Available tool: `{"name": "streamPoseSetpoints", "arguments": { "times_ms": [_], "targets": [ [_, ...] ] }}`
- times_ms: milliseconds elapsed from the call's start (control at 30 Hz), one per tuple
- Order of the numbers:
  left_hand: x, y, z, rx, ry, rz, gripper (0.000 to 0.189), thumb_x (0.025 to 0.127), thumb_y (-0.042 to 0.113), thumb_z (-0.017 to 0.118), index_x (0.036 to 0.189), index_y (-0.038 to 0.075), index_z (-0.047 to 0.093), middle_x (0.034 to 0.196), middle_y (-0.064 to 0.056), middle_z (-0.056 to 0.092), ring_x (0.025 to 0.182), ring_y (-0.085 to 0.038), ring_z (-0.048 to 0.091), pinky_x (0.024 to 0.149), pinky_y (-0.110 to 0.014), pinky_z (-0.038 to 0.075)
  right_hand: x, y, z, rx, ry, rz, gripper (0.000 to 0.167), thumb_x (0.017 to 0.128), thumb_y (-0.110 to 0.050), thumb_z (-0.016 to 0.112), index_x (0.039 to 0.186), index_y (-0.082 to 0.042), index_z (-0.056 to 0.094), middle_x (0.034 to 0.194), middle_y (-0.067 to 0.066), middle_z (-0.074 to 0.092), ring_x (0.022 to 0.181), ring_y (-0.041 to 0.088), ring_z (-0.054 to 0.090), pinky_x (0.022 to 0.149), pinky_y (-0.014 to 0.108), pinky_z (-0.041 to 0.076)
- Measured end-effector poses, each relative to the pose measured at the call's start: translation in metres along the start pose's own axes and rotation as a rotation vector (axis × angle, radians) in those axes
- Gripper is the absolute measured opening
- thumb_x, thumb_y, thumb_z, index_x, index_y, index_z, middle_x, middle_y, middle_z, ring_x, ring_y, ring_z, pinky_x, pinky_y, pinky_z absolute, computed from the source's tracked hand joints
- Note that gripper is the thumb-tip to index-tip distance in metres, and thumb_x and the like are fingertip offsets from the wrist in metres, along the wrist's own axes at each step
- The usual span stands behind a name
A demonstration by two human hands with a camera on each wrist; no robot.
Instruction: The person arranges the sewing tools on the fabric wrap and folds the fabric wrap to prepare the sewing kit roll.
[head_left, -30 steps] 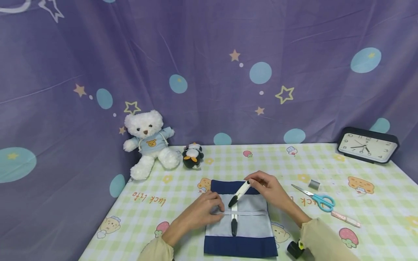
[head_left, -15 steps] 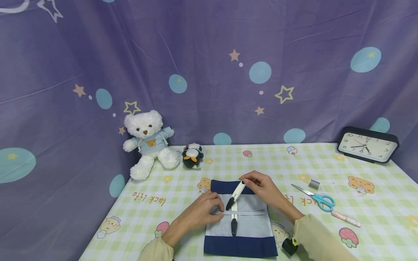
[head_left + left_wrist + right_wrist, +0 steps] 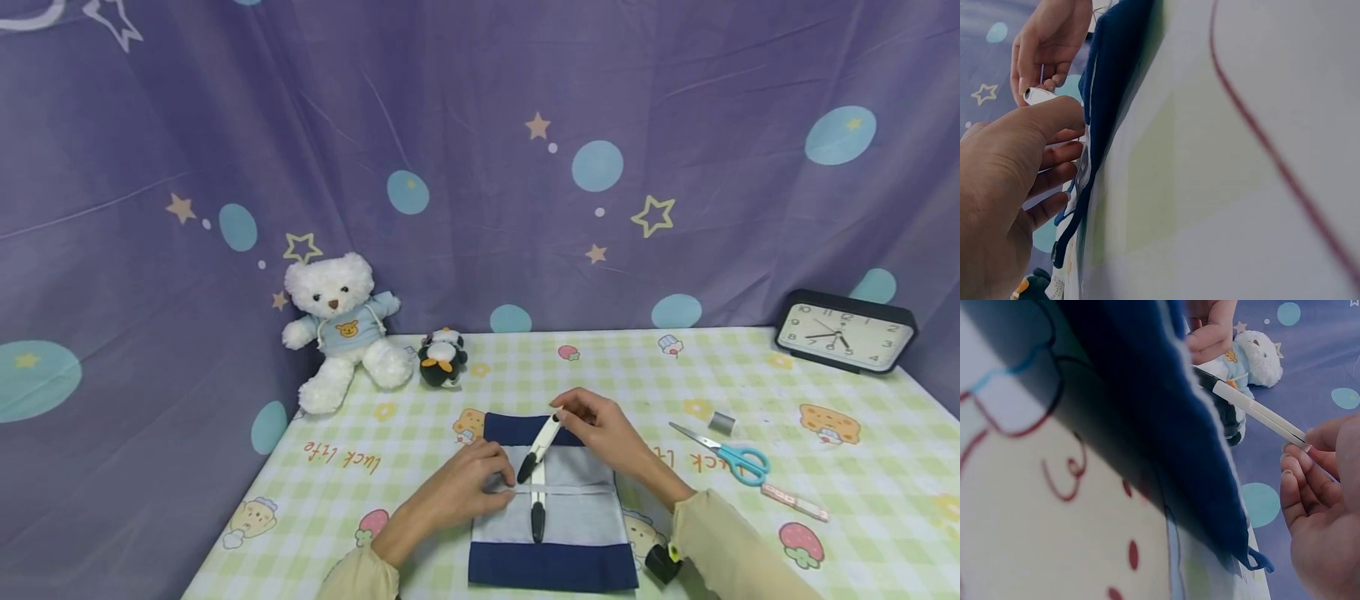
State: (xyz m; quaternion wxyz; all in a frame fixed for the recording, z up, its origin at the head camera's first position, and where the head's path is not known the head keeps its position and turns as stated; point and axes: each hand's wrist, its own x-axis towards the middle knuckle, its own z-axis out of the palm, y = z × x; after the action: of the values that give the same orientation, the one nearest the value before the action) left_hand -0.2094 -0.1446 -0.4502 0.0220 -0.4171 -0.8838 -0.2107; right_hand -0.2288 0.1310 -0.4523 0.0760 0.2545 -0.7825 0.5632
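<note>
My right hand (image 3: pixel 606 433) pinches the white end of a white pen-shaped tool (image 3: pixel 542 440) between thumb and fingertips. The tool slants over the cloth, its tapered black end down toward the left. A similar white tool (image 3: pixel 538 513) with a black end lies beneath a thin pale band (image 3: pixel 577 491) that crosses the middle of a grey and navy cloth pouch (image 3: pixel 577 529). My left hand (image 3: pixel 467 482) has its thumb and forefinger at the band's left part, pinching there. In the left wrist view the left hand (image 3: pixel 1016 156) hides the contact.
To the right lie blue-handled scissors (image 3: pixel 738 462), a grey thread spool (image 3: pixel 722 423) and a pink-and-white cutter-like stick (image 3: pixel 795 504). A white teddy bear (image 3: pixel 337 329), a toy penguin (image 3: pixel 442 358) and a black clock (image 3: pixel 846 333) stand at the back of the checked tablecloth (image 3: pixel 420 450).
My right hand has moved slightly left with the white tool, bringing its black end closer to the band and my left fingers. The left hand stays in place.
</note>
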Motion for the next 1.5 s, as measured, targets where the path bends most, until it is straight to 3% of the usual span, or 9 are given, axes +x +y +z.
{"name": "streamPoseSetpoints", "arguments": {
  "times_ms": [500,800,1000,1233,1500],
  "targets": [
    [0.002,0.0,-0.001,0.035,-0.01,0.022,0.01,0.09,0.024,0.082,0.096,0.019,0.075,0.096,0.011,0.061,0.088,-0.005,0.047,0.081,-0.024,0.042,0.005,-0.002,0.002,-0.015,0.007,0.004,0.011,0.105,-0.01,0.062,0.112,-0.007,0.07,0.093,0.003,0.067,0.071,0.037,0.057,0.061,0.028,0.047],
    [0.002,0.0,0.0,0.093,0.004,0.071,0.01,0.09,0.024,0.083,0.094,0.02,0.075,0.095,0.012,0.062,0.086,-0.005,0.049,0.079,-0.023,0.042,0.006,-0.004,0.003,-0.009,-0.006,0.003,0.013,0.105,-0.01,0.061,0.113,-0.003,0.069,0.094,0.013,0.067,0.069,0.031,0.057,0.06,0.028,0.046],
    [0.002,-0.001,-0.001,0.093,0.009,0.081,0.008,0.091,0.022,0.081,0.094,0.019,0.075,0.094,0.011,0.062,0.086,-0.004,0.049,0.079,-0.023,0.042,0.009,-0.001,0.005,-0.03,-0.018,-0.005,0.014,0.106,-0.012,0.06,0.113,-0.005,0.07,0.094,0.01,0.068,0.068,0.024,0.056,0.06,0.028,0.046],
    [0.002,-0.001,0.0,0.096,0.025,0.097,0.007,0.091,0.021,0.08,0.094,0.018,0.075,0.092,0.011,0.061,0.083,-0.004,0.046,0.077,-0.022,0.041,0.017,0.002,0.007,-0.058,-0.056,0.028,0.018,0.107,-0.014,0.059,0.115,-0.003,0.071,0.101,0.001,0.07,0.079,0.032,0.062,0.067,0.03,0.049],
    [0.002,0.0,0.0,0.103,0.029,0.092,0.008,0.091,0.022,0.081,0.093,0.018,0.074,0.091,0.011,0.061,0.083,-0.004,0.046,0.078,-0.022,0.041,0.025,0.004,0.005,-0.111,-0.11,0.034,0.017,0.106,-0.011,0.059,0.112,-0.001,0.072,0.092,0.002,0.068,0.066,0.016,0.054,0.06,0.03,0.045]
  ]
}}
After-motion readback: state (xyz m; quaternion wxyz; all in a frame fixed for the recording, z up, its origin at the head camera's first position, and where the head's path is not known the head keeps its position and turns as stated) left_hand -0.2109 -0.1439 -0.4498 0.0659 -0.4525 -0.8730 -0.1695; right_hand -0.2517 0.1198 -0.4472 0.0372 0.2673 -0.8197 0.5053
